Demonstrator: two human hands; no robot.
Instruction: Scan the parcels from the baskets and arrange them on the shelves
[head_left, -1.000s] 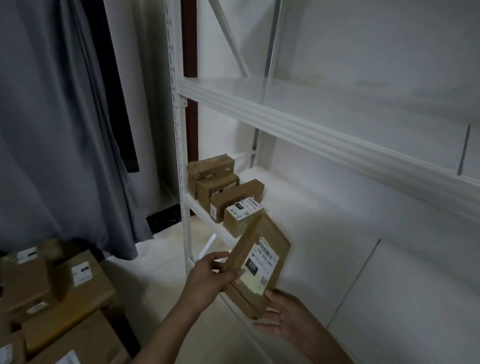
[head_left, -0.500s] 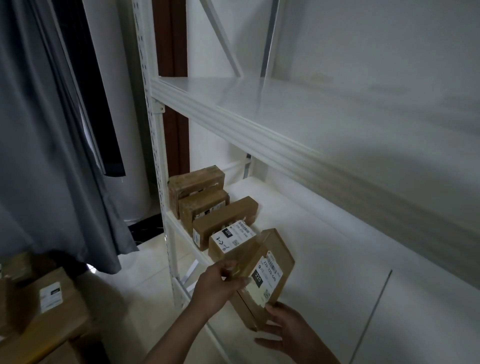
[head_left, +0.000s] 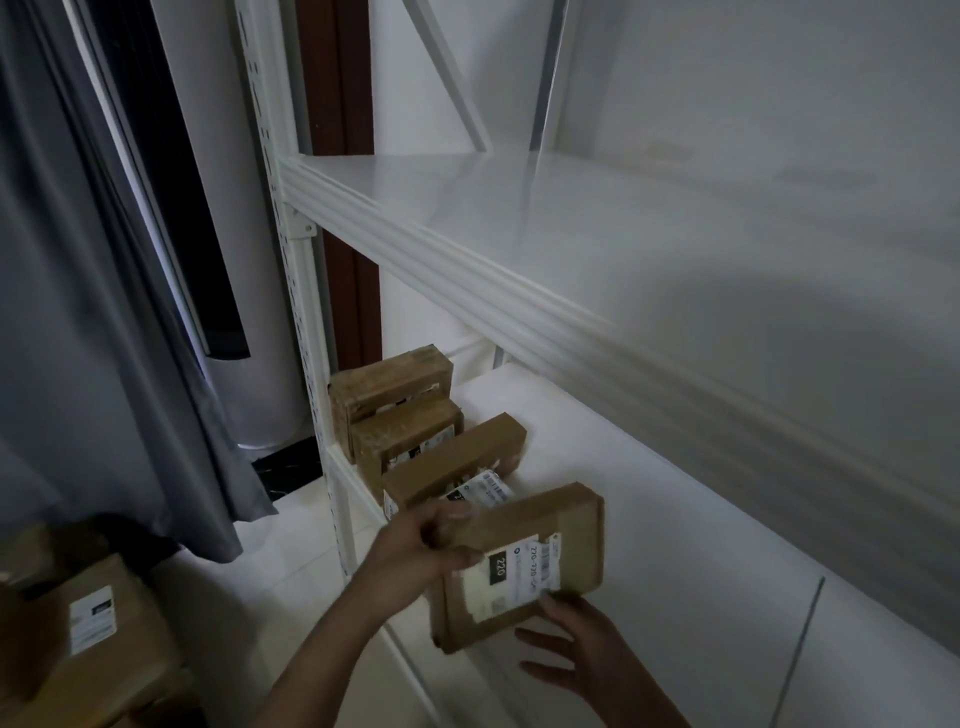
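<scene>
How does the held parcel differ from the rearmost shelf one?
The held parcel is tilted, gripped by the left hand, label showing; the rear parcel stands on edge untouched, no label showing. The held parcel is nearest, the rear parcel farthest. Both are brown cardboard.

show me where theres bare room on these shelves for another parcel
The lower shelf is bare right of the held parcel and behind the row of parcels. The upper shelf shows nothing on it. Crowded: the lower shelf's front left end, where row, left hand and right hand meet.

Dim, soft shadows, slight blur, wide-angle distortion
</scene>
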